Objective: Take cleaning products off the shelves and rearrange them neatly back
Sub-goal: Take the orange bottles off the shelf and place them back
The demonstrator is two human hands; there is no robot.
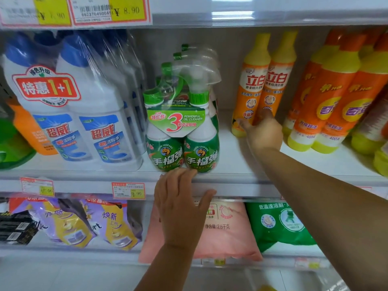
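Middle shelf point(233, 162), my reach from below.

Left hand point(180, 206): fingers straight and loosely spread, thumb out to the right, holding nothing. Its fingertips point(178, 172) meet the foot of the green spray twin pack point(181, 131), which stands upright at the shelf's front lip, directly above this hand.

Right hand point(263, 134): arm stretched up and deeper in. It lies against the lower front of the orange bottle pair point(262, 80) — thumb across the left bottle's yellow base, fingers up over the right one. The fingers are blurred; I cannot tell whether they close round the pair or only rest on it. The pair stands upright, set back, well right of the green pack.

White cleaner bottles point(84, 114) stand left of the green pack; a pink bag point(228, 232) lies on the shelf below.
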